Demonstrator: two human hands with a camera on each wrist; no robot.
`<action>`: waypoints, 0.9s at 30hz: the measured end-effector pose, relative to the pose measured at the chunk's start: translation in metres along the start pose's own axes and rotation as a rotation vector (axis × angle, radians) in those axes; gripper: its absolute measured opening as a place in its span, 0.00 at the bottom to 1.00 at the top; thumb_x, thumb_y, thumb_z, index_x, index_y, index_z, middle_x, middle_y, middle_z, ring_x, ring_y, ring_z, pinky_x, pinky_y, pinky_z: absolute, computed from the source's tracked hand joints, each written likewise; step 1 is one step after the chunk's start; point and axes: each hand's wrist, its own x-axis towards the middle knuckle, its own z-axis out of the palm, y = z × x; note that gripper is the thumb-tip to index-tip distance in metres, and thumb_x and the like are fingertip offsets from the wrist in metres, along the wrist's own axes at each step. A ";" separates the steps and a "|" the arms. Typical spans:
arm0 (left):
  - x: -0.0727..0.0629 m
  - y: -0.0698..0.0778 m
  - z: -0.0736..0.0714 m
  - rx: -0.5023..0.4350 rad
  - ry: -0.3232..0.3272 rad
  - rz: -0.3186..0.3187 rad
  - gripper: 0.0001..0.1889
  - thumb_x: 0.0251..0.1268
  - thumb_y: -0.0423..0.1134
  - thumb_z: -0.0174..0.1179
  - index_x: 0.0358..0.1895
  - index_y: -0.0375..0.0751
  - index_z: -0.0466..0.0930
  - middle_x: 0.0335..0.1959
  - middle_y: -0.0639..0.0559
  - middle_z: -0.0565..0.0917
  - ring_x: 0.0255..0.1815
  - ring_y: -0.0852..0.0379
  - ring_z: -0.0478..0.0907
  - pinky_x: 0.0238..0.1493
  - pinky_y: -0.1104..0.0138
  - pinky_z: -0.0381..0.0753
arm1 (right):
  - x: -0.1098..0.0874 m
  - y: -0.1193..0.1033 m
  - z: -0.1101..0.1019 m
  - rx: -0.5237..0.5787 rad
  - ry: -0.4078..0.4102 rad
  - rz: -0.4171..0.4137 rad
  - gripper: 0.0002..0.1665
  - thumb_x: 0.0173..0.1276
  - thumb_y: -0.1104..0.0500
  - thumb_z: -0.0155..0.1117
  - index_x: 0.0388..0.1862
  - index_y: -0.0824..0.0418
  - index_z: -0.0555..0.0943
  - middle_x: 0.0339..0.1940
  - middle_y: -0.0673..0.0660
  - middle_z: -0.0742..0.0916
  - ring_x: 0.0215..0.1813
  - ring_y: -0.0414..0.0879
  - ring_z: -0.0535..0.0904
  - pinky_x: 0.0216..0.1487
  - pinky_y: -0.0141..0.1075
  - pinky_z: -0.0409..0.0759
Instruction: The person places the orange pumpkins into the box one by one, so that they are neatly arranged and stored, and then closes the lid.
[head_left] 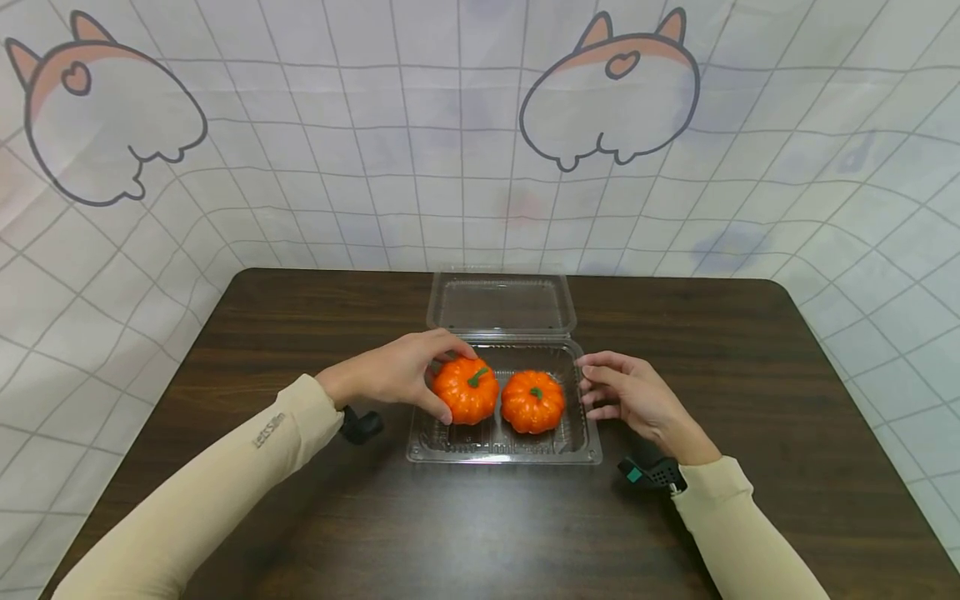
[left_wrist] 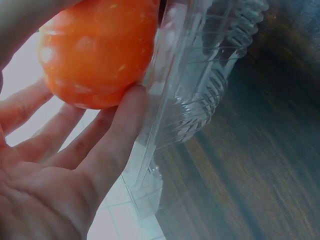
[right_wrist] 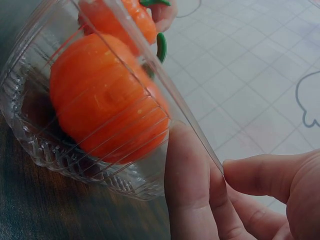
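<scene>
My left hand (head_left: 393,367) grips a small orange pumpkin (head_left: 463,396) with a green stem, thumb at its near side and fingers round its far side. In the left wrist view this pumpkin (left_wrist: 100,55) is at the rim level of a clear plastic clamshell box (head_left: 504,457). A second pumpkin (head_left: 532,402) sits in the right half of the box, seen through the ribbed wall in the right wrist view. My right hand (head_left: 633,392) pinches the right rim of the box between thumb and fingers. The box's lid (head_left: 502,304) lies open towards the back.
The box stands on a dark brown wooden table (head_left: 480,533), near its far edge. A white tiled-pattern cloth (head_left: 360,150) with cartoon drawings hangs behind and at both sides. Black wrist devices are strapped at both sleeves.
</scene>
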 end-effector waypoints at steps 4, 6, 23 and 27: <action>0.007 0.002 -0.001 0.019 -0.046 0.002 0.39 0.47 0.42 0.84 0.65 0.45 0.75 0.62 0.51 0.79 0.63 0.50 0.81 0.65 0.58 0.84 | 0.000 0.000 -0.001 -0.004 0.002 0.000 0.20 0.78 0.53 0.63 0.62 0.62 0.77 0.36 0.48 0.87 0.33 0.39 0.86 0.38 0.36 0.91; 0.009 0.002 -0.001 0.019 -0.084 -0.010 0.39 0.47 0.42 0.84 0.65 0.46 0.75 0.62 0.52 0.79 0.63 0.51 0.80 0.66 0.59 0.83 | 0.001 0.001 -0.001 -0.004 0.002 0.000 0.21 0.78 0.53 0.63 0.63 0.62 0.77 0.36 0.48 0.86 0.33 0.39 0.86 0.38 0.36 0.91; 0.023 0.003 0.004 0.041 -0.260 -0.075 0.39 0.50 0.39 0.82 0.68 0.50 0.74 0.66 0.55 0.76 0.66 0.52 0.75 0.71 0.56 0.79 | 0.000 0.002 0.001 -0.008 0.016 -0.002 0.19 0.79 0.54 0.62 0.62 0.62 0.78 0.36 0.48 0.86 0.33 0.40 0.86 0.38 0.37 0.91; 0.026 0.002 0.004 0.058 -0.286 -0.075 0.39 0.50 0.39 0.81 0.68 0.51 0.74 0.67 0.55 0.77 0.65 0.51 0.75 0.70 0.56 0.79 | 0.000 0.003 0.001 -0.011 0.014 -0.005 0.19 0.79 0.54 0.63 0.62 0.61 0.78 0.36 0.48 0.86 0.33 0.40 0.86 0.38 0.37 0.91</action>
